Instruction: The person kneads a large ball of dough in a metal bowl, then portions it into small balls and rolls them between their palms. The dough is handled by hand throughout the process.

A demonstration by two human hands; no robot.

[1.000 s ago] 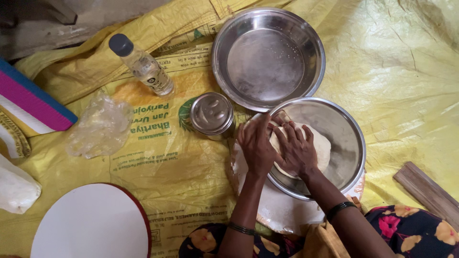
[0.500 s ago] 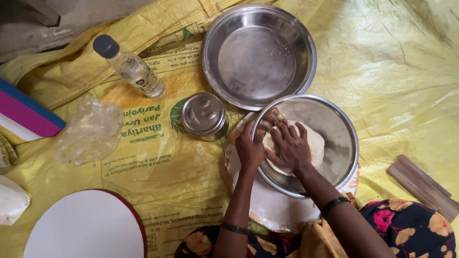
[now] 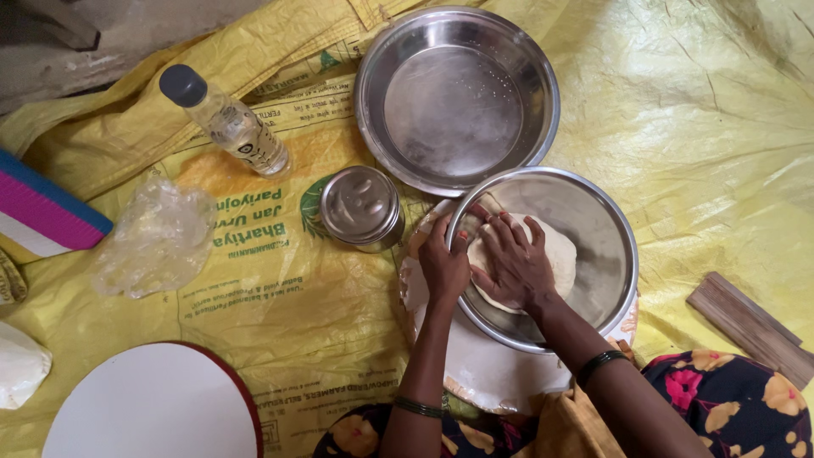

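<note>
A pale lump of dough [image 3: 555,254] lies flattened in a steel bowl [image 3: 606,229] that rests on a round floured board [image 3: 483,365]. My right hand [image 3: 513,263] presses flat on the dough with fingers spread. At the bowl's left rim, my left hand [image 3: 445,263] grips the edge, its fingers curled over it and touching the dough's left side.
An empty larger steel bowl [image 3: 456,97] sits behind. A small lidded steel tin [image 3: 362,208], a bottle of clear oil [image 3: 225,120] and a crumpled plastic bag [image 3: 153,242] lie left on the yellow sheet [image 3: 721,127]. A white round plate [image 3: 153,407] is front left, wooden slats [image 3: 746,326] right.
Both hands stay on the dough and bowl rim, with only small shifts of the fingers. The view has drifted slightly, so the surroundings sit a little differently in frame.
</note>
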